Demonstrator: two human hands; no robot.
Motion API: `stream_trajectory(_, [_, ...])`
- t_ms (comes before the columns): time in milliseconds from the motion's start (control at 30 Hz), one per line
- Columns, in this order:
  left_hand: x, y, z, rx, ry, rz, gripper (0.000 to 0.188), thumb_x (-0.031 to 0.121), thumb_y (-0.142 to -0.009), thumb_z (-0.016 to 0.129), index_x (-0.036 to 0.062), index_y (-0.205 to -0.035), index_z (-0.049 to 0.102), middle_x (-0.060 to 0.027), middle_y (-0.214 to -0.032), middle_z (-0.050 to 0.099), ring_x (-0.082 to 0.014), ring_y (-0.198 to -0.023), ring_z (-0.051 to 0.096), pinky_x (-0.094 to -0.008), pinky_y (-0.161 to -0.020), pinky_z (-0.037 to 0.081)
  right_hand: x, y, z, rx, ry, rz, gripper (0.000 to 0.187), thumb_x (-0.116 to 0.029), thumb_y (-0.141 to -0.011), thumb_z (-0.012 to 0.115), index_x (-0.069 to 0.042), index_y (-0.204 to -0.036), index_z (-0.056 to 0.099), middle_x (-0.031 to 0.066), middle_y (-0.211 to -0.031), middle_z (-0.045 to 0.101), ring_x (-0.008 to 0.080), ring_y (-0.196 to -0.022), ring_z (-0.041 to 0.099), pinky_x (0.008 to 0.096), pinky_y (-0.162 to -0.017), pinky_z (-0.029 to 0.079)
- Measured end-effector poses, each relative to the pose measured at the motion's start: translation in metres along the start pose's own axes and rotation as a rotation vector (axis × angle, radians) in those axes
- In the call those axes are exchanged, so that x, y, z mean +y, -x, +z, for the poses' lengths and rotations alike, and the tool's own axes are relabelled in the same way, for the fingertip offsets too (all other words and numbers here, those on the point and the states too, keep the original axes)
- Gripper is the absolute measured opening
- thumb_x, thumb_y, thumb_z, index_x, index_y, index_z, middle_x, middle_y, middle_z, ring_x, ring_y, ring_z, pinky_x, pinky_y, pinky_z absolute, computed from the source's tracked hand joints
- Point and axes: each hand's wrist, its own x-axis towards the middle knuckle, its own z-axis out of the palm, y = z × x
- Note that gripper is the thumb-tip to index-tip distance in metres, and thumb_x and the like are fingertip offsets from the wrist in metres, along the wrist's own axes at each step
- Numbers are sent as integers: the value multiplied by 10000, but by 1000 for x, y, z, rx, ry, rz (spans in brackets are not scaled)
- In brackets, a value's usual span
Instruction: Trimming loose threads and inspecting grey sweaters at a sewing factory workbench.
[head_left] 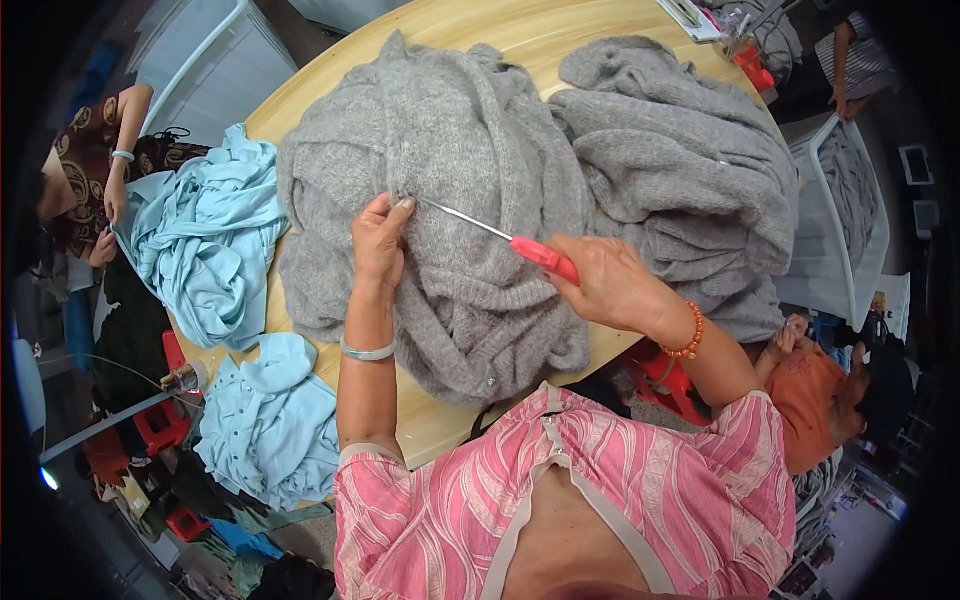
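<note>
A heap of grey knitted sweaters (pixel 450 130) lies in front of me on the table. With thumb and fingers my left hand (pixel 380 238) pinches a fold of the knit near the middle of the heap. My right hand (pixel 610 280) is closed round the red handle of a tool (pixel 545 259) with a long, thin metal shaft. The shaft points left, and its tip reaches the knit beside my left fingertips. The exact shape of that tip is too small to tell.
A second grey knit pile (pixel 690 170) lies to the right on the wooden table (pixel 330 88). Light blue garments (pixel 215 240) and a blue buttoned pile (pixel 270 420) are at left. Co-workers sit at left and right. White bins (pixel 215 70) stand around, one holding grey knits.
</note>
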Motion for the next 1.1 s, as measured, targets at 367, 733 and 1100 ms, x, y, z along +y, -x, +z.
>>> stream_trajectory(367, [21, -49, 27, -54, -153, -31, 48, 58, -838, 657, 55, -808, 620, 27, -761, 604, -46, -685, 525, -190, -634, 408, -13, -21, -17, 51, 69, 113, 216, -216, -837, 595, -52, -961, 529, 218, -760, 619, 423, -764, 606, 495, -682, 473])
stream_trajectory(733, [-3, -25, 15, -58, -90, 51, 68, 17, -844, 642, 13, -911, 648, -5, -842, 648, -57, -714, 563, -185, -653, 434, -6, -21, -10, -87, 119, 21, 251, -264, -835, 608, -44, -946, 561, 246, -769, 626, 427, -802, 616, 515, -725, 476])
stream_trajectory(1100, [2, 54, -2, -37, -259, 65, 113, 77, -846, 639, -9, -919, 627, -10, -768, 620, -68, -658, 568, -204, -598, 459, 11, 35, 5, 82, -67, 37, 245, -194, -834, 598, -54, -1035, 578, 205, -791, 617, 428, -800, 585, 459, -694, 469])
